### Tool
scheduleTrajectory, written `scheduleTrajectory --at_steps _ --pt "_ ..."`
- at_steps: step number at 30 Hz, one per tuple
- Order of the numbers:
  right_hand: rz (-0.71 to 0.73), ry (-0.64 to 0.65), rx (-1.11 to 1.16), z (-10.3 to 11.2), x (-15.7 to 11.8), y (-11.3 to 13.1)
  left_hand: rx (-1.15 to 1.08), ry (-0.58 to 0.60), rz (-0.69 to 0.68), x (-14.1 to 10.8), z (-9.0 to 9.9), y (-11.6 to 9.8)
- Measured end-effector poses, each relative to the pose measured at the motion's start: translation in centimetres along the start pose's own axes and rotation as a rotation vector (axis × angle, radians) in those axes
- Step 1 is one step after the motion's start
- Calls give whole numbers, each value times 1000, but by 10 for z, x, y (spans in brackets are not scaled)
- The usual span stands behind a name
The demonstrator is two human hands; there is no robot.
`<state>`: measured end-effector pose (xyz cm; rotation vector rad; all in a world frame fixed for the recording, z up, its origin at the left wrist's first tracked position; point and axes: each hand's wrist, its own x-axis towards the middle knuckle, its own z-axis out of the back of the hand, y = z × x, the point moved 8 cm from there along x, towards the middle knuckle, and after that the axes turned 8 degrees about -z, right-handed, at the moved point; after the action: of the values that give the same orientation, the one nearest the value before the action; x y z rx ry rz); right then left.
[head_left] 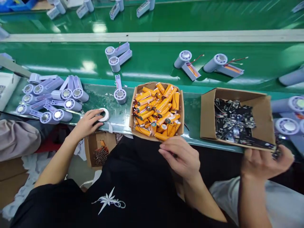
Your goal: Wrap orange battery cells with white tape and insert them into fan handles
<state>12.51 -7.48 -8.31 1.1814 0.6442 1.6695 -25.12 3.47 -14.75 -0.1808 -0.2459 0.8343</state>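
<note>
White tape roll point(104, 114) on the bench edge, left hand point(86, 124) fingers spread on it. Right hand point(181, 156) fingers curled, loosely apart, just below cardboard box point(132, 104) of orange battery cells point(156, 110). Beside it, second box point(206, 117) holds black circuit boards point(234, 122).

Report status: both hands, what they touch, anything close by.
Left hand on tape roll, grip unclear. Right hand at box of orange batteries, fingers curled, nothing seen held. Co-worker's hand by circuit-board box.
</note>
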Motion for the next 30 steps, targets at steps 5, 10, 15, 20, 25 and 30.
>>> scheduleTrajectory --at_steps 5,10,15,20,25,30 --pt "-368 367 100 -87 22 -4 76 -249 -81 5 23 -48" --pt "-305 647 201 -153 17 16 11 -270 -324 15 37 -96" --pt "-99 844 -150 -143 -1 15 77 -297 -318 11 34 -69" --pt "-61 351 -433 -52 102 -9 55 -405 -303 18 36 -69" --pt "61 624 -576 -75 179 -53 -4 -388 -382 44 27 -91" --pt "-13 672 -298 -90 187 -70 22 -368 -411 58 20 -103"
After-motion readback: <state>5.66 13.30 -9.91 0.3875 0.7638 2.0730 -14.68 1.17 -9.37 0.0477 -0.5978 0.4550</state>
